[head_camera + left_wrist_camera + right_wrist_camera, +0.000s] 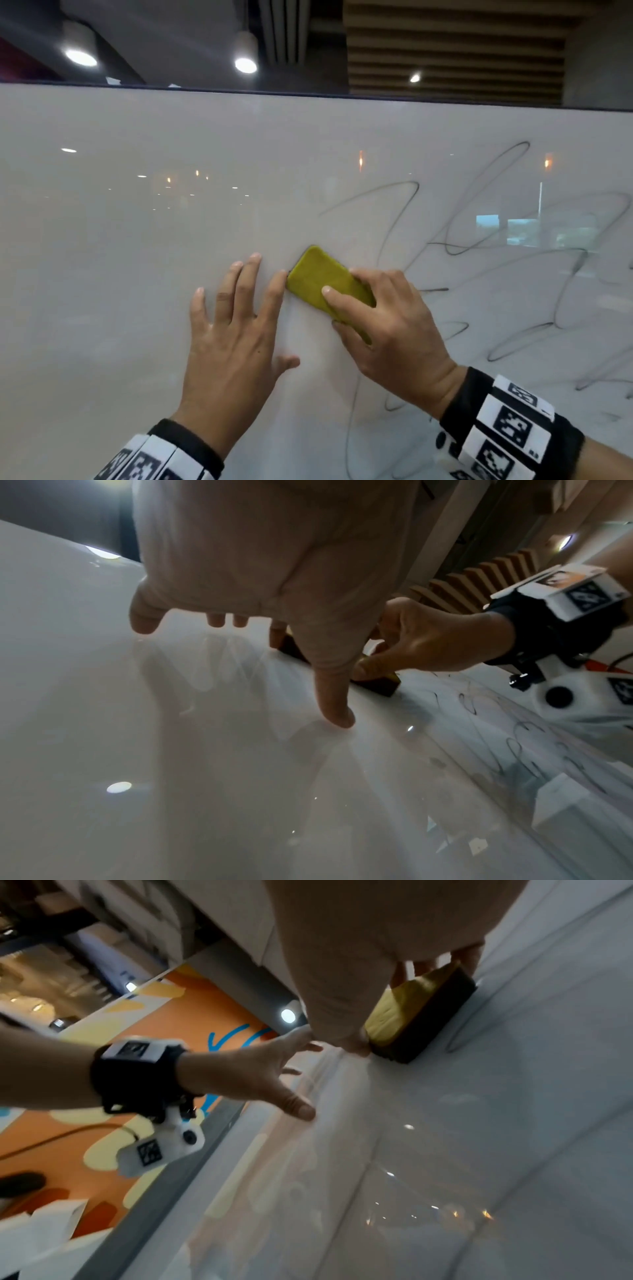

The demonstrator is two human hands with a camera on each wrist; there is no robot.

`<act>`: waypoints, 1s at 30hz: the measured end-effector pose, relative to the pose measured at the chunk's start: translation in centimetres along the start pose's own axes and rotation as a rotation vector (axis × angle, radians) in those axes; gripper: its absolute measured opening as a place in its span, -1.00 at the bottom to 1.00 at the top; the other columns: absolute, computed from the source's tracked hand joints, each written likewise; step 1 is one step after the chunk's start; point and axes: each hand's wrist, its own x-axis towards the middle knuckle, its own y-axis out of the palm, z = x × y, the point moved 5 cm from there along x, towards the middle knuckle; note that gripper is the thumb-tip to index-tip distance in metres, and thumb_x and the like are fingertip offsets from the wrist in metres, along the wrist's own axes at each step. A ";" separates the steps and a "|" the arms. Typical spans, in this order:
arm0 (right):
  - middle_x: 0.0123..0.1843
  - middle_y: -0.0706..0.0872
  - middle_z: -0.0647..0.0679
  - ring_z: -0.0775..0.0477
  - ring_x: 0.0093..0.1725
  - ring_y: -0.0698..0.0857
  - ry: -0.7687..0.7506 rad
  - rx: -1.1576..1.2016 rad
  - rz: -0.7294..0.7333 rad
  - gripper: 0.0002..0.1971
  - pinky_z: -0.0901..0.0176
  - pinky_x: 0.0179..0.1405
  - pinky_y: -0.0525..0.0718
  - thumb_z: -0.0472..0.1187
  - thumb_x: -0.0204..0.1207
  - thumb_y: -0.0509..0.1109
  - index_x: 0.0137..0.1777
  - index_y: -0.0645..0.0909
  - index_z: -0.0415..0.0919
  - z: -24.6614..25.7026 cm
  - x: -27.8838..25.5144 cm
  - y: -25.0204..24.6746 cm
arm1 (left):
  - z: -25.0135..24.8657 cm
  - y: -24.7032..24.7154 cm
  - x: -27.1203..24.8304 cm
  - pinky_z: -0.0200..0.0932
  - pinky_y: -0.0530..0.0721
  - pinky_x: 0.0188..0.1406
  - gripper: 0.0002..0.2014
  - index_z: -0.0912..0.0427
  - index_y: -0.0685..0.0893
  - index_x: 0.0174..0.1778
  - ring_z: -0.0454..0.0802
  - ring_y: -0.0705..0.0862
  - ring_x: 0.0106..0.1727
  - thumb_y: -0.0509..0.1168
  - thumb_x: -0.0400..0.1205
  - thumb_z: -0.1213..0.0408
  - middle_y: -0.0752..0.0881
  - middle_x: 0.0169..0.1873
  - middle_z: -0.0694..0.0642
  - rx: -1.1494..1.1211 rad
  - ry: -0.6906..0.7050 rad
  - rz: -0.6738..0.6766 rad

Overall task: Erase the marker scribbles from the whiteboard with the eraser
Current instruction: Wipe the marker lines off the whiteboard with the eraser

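Note:
A large whiteboard (137, 240) fills the head view. Thin grey marker scribbles (507, 274) loop across its right half; the left half is bare. My right hand (387, 329) grips a yellow eraser (318, 277) with a dark felt base (431, 1020) and holds it flat on the board at the left edge of the scribbles. My left hand (236, 325) lies flat on the board just left of the eraser, fingers spread and straight, its index fingertip touching the eraser's corner. In the left wrist view the eraser (383, 685) is mostly hidden behind my thumb.
The board's dark top edge (342, 96) runs under ceiling lights. In the right wrist view the board's grey frame (192, 1156) borders an orange patterned floor (113, 1123). More scribbles (514, 745) stretch away to the right in the left wrist view.

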 end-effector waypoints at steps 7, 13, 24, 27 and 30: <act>0.18 0.64 -0.19 -0.28 0.05 0.57 0.221 -0.038 -0.180 -0.58 -0.18 -0.01 0.68 -0.12 0.43 0.50 0.32 0.71 -0.05 -4.6 5.1 -2.7 | 0.1 0.2 0.8 0.59 0.48 0.25 0.37 0.15 0.38 0.65 0.34 0.38 0.55 0.72 -0.12 -0.23 0.38 0.58 0.33 0.028 -0.015 0.055; 0.21 0.65 -0.26 -0.31 0.07 0.61 0.015 -0.016 -0.015 -0.55 -0.17 -0.07 0.68 -0.09 0.45 0.51 0.36 0.68 -0.07 0.1 3.9 -0.2 | 0.2 0.2 0.7 0.59 0.47 0.24 0.34 0.19 0.41 0.64 0.35 0.39 0.55 0.71 -0.09 -0.24 0.37 0.59 0.34 0.029 -0.006 0.058; 0.17 0.62 -0.22 -0.28 0.07 0.57 0.248 -0.020 -0.181 -0.54 -0.12 0.01 0.69 -0.12 0.43 0.52 0.36 0.69 -0.07 -2.2 4.7 -1.4 | 0.1 0.1 0.8 0.56 0.51 0.21 0.34 0.16 0.38 0.64 0.32 0.38 0.53 0.71 -0.08 -0.24 0.39 0.58 0.32 0.027 -0.027 0.057; 0.20 0.66 -0.26 -0.33 0.06 0.62 0.040 -0.033 -0.038 -0.57 -0.18 -0.06 0.69 -0.12 0.44 0.50 0.34 0.70 -0.07 -1.1 3.9 -0.9 | 0.0 -0.6 1.4 0.49 0.54 0.19 0.22 0.15 0.45 0.57 0.30 0.42 0.46 0.70 -0.01 -0.23 0.44 0.50 0.30 0.002 -0.055 0.020; 0.20 0.66 -0.21 -0.30 0.06 0.61 0.096 -0.042 -0.070 -0.57 -0.15 -0.05 0.69 -0.12 0.42 0.52 0.32 0.71 -0.04 -3.0 4.5 -2.0 | -0.4 -1.5 2.7 0.45 0.55 0.20 0.07 0.13 0.48 0.46 0.29 0.42 0.43 0.70 0.06 -0.20 0.47 0.42 0.27 -0.012 -0.053 -0.045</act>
